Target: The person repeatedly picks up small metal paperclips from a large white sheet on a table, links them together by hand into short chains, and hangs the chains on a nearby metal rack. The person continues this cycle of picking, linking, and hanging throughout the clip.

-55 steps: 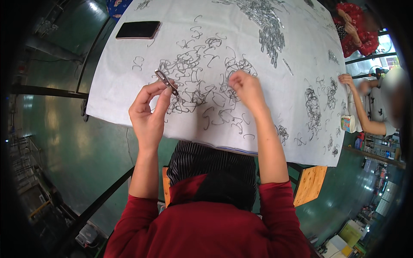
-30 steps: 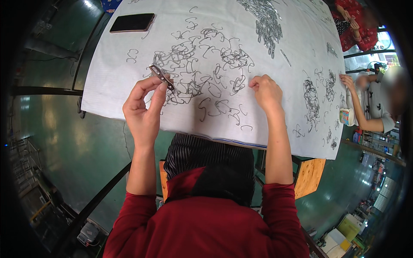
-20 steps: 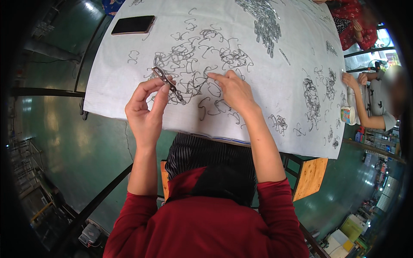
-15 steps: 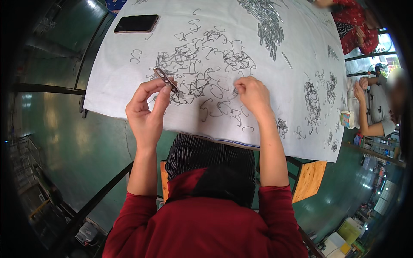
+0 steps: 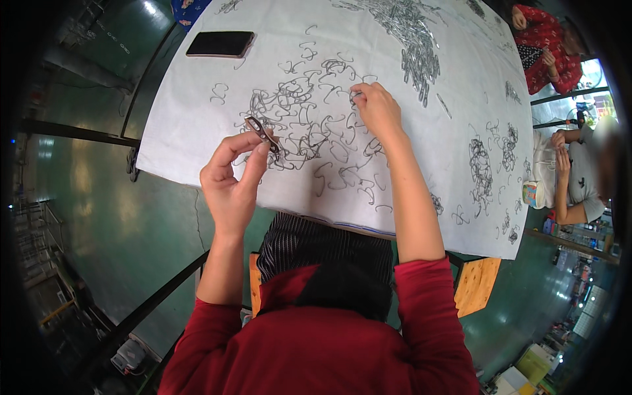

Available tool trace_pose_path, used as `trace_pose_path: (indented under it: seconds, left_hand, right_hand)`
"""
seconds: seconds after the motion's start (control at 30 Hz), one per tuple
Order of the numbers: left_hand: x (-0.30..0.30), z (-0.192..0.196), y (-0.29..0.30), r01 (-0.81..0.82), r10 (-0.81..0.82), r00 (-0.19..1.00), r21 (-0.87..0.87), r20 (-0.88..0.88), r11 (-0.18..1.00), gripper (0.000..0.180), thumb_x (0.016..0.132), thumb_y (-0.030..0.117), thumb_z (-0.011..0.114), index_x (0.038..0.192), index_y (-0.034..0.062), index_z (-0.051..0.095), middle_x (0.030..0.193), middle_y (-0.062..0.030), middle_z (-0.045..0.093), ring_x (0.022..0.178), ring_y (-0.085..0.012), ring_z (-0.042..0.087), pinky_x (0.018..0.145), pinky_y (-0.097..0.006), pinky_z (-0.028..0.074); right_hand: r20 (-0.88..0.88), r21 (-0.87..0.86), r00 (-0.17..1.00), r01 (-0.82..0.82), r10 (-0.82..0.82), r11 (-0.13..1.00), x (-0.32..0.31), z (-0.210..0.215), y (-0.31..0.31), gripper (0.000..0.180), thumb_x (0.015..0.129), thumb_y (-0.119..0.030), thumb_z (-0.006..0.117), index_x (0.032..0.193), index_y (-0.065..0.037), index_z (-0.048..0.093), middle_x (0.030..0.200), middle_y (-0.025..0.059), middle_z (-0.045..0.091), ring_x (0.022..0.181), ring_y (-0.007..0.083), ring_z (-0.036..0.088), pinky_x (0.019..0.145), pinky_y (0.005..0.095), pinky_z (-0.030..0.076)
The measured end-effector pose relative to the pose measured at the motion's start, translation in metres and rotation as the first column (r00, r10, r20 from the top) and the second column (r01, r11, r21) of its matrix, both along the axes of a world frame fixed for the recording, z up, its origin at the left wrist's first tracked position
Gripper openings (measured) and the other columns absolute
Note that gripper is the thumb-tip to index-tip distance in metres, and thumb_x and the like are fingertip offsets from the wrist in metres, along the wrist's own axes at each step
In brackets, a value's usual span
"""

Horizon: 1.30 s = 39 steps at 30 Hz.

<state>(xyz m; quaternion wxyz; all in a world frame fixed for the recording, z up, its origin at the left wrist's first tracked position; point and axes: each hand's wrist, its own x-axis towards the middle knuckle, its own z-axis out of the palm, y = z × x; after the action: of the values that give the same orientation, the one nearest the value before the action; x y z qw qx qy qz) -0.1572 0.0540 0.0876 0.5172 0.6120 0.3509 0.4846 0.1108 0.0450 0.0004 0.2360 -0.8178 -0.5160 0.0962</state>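
My left hand is raised over the near left part of the table. Its thumb and index finger pinch a small, dark, narrow metal piece with light openings. Behind that piece spreads a loose pile of thin, curved grey wire pieces. My right hand reaches farther out, at the right edge of this pile. Thumb and fingertips are pressed together over some of the wires; what is between them, if anything, is too small to make out.
The white-covered table carries a phone at the far left. A heap of shiny, narrow metal pieces lies at the back. More wire clusters are on the right, where two people sit, near a small tub.
My right hand has moved away from me and slightly left, to the farther wires. My left hand keeps its pinch on the metal piece. The whole view has shifted a little.
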Motion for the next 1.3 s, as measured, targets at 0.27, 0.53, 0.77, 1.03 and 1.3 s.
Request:
trace_pose_path:
  seconds: [0.27, 0.53, 0.77, 1.03, 1.3]
  left_hand:
    - [0.018, 0.003, -0.007, 0.058, -0.052, 0.996, 0.085, -0.076, 0.995, 0.011, 0.08, -0.002, 0.068, 0.091, -0.0016, 0.066, 0.087, -0.0073, 0.068, 0.082, -0.0139, 0.062, 0.079, -0.026, 0.047]
    - [0.049, 0.001, -0.024, 0.143, -0.062, 0.976, 0.405, -0.208, 0.903, 0.013, 0.076, 0.005, 0.071, 0.088, 0.0078, 0.067, 0.09, -0.0018, 0.07, 0.085, -0.0168, 0.065, 0.095, -0.04, 0.039]
    - [0.084, 0.008, -0.049, 0.2, -0.029, 0.958, 0.593, -0.285, 0.78, 0.016, 0.074, 0.006, 0.072, 0.089, 0.0108, 0.067, 0.087, -0.0013, 0.069, 0.087, -0.0168, 0.065, 0.097, -0.045, 0.037]
    - [0.146, -0.021, -0.061, 0.29, -0.231, 0.957, 0.596, -0.175, 0.749, 0.014, 0.079, 0.007, 0.068, 0.093, 0.0091, 0.068, 0.09, -0.0007, 0.067, 0.095, -0.02, 0.061, 0.096, -0.042, 0.037]
    - [0.353, -0.113, -0.008, 0.584, 0.081, 0.763, 0.738, -0.641, 0.337, 0.026, 0.084, 0.009, 0.055, 0.106, 0.012, 0.067, 0.104, -0.0024, 0.067, 0.099, -0.0207, 0.059, 0.085, -0.039, 0.044]
  right_hand:
    - [-0.071, 0.033, 0.997, -0.016, 0.018, 0.999, -0.003, 0.019, 0.027, 0.011, 0.084, -0.015, 0.064, 0.09, -0.006, 0.065, 0.085, 0.0099, 0.065, 0.078, 0.0243, 0.062, 0.068, 0.0344, 0.049]
    - [-0.83, 0.452, 0.499, 0.337, 0.25, 0.826, -0.083, 0.155, -0.088, 0.015, 0.082, 0.001, 0.067, 0.092, 0.003, 0.056, 0.08, 0.0092, 0.064, 0.07, 0.0132, 0.064, 0.056, 0.0227, 0.05]
    - [-0.801, 0.557, 0.528, 0.481, 0.284, 0.676, -0.078, 0.153, -0.129, 0.018, 0.081, 0.007, 0.066, 0.092, 0.002, 0.052, 0.083, 0.0118, 0.064, 0.073, 0.014, 0.065, 0.063, 0.0231, 0.053]
    - [-0.555, 0.782, 0.817, 0.449, 0.155, 0.433, -0.073, 0.148, -0.199, 0.025, 0.077, 0.017, 0.063, 0.094, 0.003, 0.051, 0.087, 0.0163, 0.064, 0.079, 0.0197, 0.066, 0.071, 0.0282, 0.056]
    - [-0.512, 0.793, 0.855, 0.506, -0.079, 0.338, -0.074, 0.162, -0.285, 0.03, 0.075, 0.018, 0.064, 0.09, 0.0, 0.047, 0.087, 0.015, 0.059, 0.074, 0.0221, 0.065, 0.07, 0.0338, 0.059]
